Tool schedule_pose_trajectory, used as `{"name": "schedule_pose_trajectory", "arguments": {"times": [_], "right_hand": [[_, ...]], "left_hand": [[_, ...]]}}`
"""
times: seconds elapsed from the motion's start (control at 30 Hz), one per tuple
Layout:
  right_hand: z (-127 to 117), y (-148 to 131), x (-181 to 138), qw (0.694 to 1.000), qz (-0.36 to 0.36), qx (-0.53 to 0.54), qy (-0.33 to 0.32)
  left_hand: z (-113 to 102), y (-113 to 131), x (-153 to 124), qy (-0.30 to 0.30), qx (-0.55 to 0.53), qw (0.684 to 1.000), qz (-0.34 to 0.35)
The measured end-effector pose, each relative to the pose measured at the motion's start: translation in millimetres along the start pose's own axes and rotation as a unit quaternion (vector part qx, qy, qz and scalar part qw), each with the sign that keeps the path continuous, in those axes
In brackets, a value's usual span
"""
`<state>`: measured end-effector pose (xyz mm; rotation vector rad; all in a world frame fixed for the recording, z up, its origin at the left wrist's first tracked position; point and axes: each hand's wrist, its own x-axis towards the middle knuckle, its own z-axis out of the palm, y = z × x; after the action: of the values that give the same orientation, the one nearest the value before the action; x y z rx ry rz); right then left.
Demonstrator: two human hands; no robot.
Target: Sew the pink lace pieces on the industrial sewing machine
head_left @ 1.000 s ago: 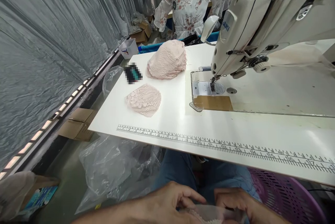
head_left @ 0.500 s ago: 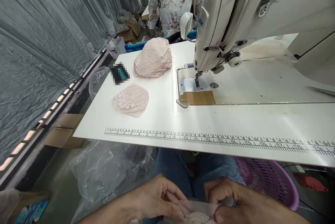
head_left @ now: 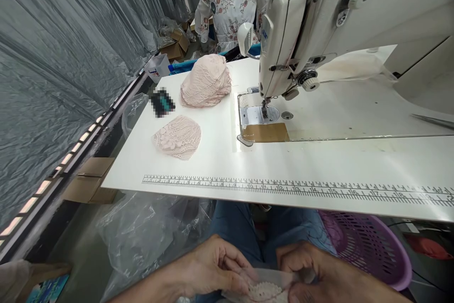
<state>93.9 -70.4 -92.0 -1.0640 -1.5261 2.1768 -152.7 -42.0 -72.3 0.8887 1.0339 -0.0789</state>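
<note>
Low over my lap, my left hand (head_left: 222, 267) pinches one side of a pale lace fabric piece (head_left: 266, 290) with a sheer edge. The other side is gripped between the thumb and fingers of my right hand (head_left: 308, 272). The lower part of the fabric runs out of view at the bottom. On the white table lies a single pink lace piece (head_left: 178, 137), flat. Behind it stands a rounded stack of pink lace pieces (head_left: 206, 81). Both hands are below the table's front edge, apart from the sewing machine (head_left: 280, 47).
A printed ruler (head_left: 248, 185) runs along the table's front. Tweezers (head_left: 432, 121) lie at the right. A purple basket (head_left: 376, 246) stands under the table, clear plastic (head_left: 152, 232) hangs at the left. Across the table is a person in a floral top (head_left: 234, 5).
Both hands keep hold of the lace fabric, and slightly more of its sheer edge shows between them. The view has shifted slightly, so the machine appears further left.
</note>
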Motion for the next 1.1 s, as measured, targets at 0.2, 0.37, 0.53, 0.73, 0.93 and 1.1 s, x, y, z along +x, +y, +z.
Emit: {"name": "schedule_pose_trajectory", "arguments": {"times": [0.2,0.37,0.53,0.73,0.93,1.1], "right_hand": [[1,-3,-5,1.0,0.013,-0.012,0.011],[2,-4,-9,1.0,0.009,-0.018,0.013],[4,-6,-9,1.0,0.006,-0.008,0.008],[8,-7,-3,1.0,-0.026,-0.009,-0.003],[2,1,-4,0.998,-0.046,-0.039,0.0],[-2,1,-4,0.998,-0.049,-0.045,-0.002]], "left_hand": [[2,0,-2,0.006,0.0,1.0,0.006],[1,2,-5,-0.002,0.01,1.0,0.017],[2,2,-8,-0.018,0.036,0.999,0.031],[10,-1,0,-0.046,0.034,0.997,0.044],[14,6,4,-0.031,0.001,0.999,0.019],[11,3,3,-0.02,-0.033,0.999,-0.008]]}}
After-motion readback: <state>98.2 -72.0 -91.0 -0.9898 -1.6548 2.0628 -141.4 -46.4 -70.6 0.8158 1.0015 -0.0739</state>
